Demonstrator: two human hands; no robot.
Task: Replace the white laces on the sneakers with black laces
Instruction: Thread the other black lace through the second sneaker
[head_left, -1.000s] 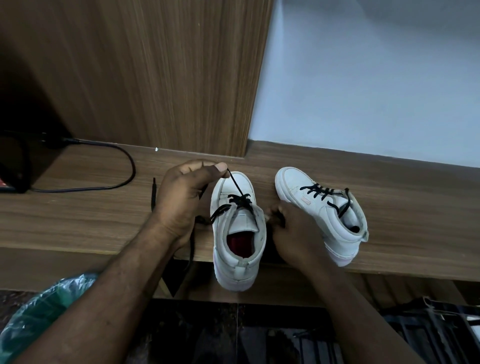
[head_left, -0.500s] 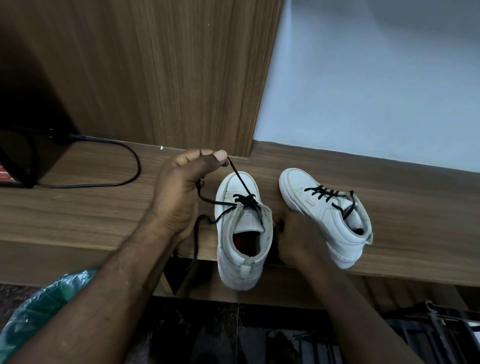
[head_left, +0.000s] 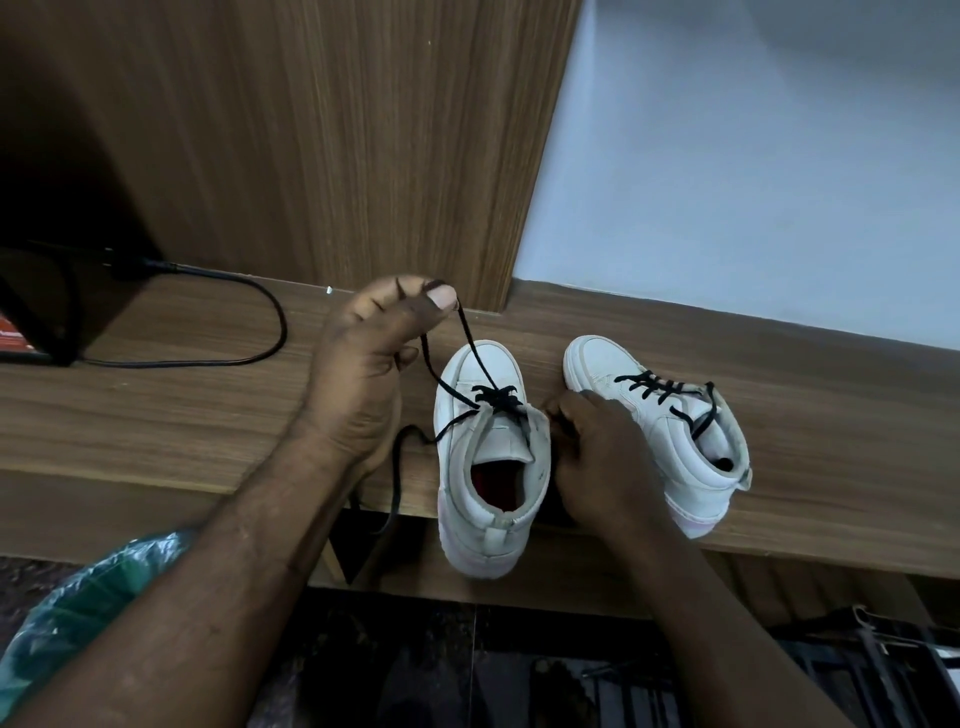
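Of the person, only the two arms and hands are visible. The left forearm (head_left: 208, 571) is bare along all its visible length, and it looks broad because it is near the camera. Fine short hairs and small marks show on its skin, and some lines of tendons run toward the wrist. The left hand (head_left: 358, 374) has deep folds at the knuckles and at the base of the thumb. Its thumbnail (head_left: 442, 298) is short, smooth and cut round. The right forearm (head_left: 717, 623) is bare too and is more in shadow, so its surface shows little detail. The right hand (head_left: 597, 457) shows rounded knuckles; its fingertips are hidden.
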